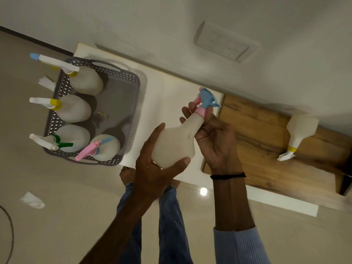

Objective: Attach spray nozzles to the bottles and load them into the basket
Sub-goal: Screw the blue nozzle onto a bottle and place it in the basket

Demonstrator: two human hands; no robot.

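Note:
I hold a white spray bottle [176, 141] over the white counter. My left hand [154, 168] grips its round body from below. My right hand [213, 138] pinches the pink collar under the blue and pink nozzle [206, 99] at the bottle's neck. To the left, the grey perforated basket [131, 86] holds several white bottles with nozzles fitted, one of them with a pink trigger [86, 151] and one with a green trigger [63, 143]. One more white bottle with a yellow collar [301, 128] lies on its side at the right.
The lying bottle rests on a wooden board [257, 134] set on the white counter [167, 96]. A switch plate [224, 42] is on the wall behind. A crumpled white scrap [32, 200] lies on the tiled floor. My feet and jeans are below the bottle.

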